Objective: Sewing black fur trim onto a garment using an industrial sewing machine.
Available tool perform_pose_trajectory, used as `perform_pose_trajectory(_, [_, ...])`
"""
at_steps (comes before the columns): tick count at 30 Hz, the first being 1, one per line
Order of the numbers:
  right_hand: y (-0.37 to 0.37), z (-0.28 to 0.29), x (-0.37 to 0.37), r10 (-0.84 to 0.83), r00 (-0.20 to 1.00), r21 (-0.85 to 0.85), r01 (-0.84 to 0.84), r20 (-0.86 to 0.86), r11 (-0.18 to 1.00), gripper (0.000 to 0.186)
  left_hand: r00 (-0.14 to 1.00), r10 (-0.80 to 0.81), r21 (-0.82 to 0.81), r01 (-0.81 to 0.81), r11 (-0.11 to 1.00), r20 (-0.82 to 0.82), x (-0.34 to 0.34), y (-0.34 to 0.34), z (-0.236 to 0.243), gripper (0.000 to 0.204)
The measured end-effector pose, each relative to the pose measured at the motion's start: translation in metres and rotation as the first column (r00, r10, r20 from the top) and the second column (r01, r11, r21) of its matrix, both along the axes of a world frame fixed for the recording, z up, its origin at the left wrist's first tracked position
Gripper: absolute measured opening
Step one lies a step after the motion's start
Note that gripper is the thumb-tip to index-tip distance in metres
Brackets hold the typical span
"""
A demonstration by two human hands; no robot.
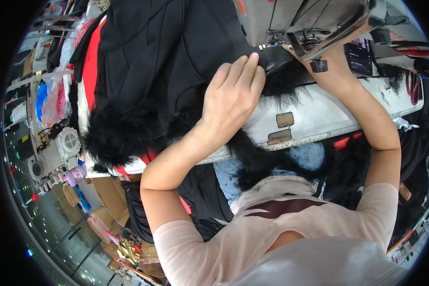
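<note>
The black cloth (pixel 143 57) is lying across the pale table (pixel 329 114), spreading up to the left and running in under the machine (pixel 310 19), with black fur (pixel 124 131) bunching at its near left end and more of it trailing over the table's front edge toward the lap. The left hand (pixel 236 93) is resting palm down on the cloth, its fingers straightening out and pressing together, the tips pointing toward the machine just beside a small dark label (pixel 276 66); it is pinching nothing that shows. The right hand (pixel 331 71) is reaching in behind the machine's front parts, which are hiding its fingertips, so whether it is pinching anything one cannot tell. The cloth is looking matt, limp and soft, folding easily, so it is probably handling without any risk of breaking, though its spread is likely adding some drag. The fur is seeming very light and loose, shedding strands onto the table, and would probably be slipping or straying under a careless grip. Flat fingers on the plain cloth near the label are likely giving the surest hold, with the fur's base, not its tips, serving for any pinch.
</note>
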State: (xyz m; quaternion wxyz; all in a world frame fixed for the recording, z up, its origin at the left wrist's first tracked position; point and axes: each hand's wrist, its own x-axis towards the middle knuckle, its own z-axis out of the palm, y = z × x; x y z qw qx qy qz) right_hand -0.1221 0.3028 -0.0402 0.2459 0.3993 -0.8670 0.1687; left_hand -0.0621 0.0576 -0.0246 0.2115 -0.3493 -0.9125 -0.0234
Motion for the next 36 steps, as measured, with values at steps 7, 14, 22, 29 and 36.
perform_pose_trajectory(7, [0.006, -0.007, -0.002, -0.050, 0.996, 0.165, 0.062, -0.077, 0.984, 0.014, 0.999, -0.031, 0.058, 0.030, 0.998, 0.031, -0.010, -0.001, 0.003, 0.040])
perform_pose_trajectory(14, [-0.003, 0.003, 0.006, -0.186, 0.982, 0.195, 0.185, -0.009, 0.963, 0.015, 0.992, -0.064, -0.054, 0.059, 0.997, -0.105, -0.012, -0.001, -0.004, 0.043])
perform_pose_trajectory(22, [0.004, -0.003, 0.003, -0.243, 0.968, 0.147, 0.231, 0.069, 0.962, 0.011, 0.985, -0.108, -0.112, 0.093, 0.989, -0.134, -0.015, 0.002, -0.002, 0.043])
perform_pose_trajectory(29, [0.004, -0.004, 0.004, -0.266, 0.959, 0.169, 0.247, 0.098, 0.954, 0.005, 0.987, -0.082, -0.077, 0.071, 0.994, -0.138, -0.016, 0.003, -0.005, 0.043])
perform_pose_trajectory(36, [-0.004, 0.001, 0.001, -0.272, 0.954, 0.165, 0.250, 0.125, 0.954, 0.005, 0.988, -0.061, -0.059, 0.053, 0.997, -0.142, -0.019, 0.002, -0.007, 0.042])
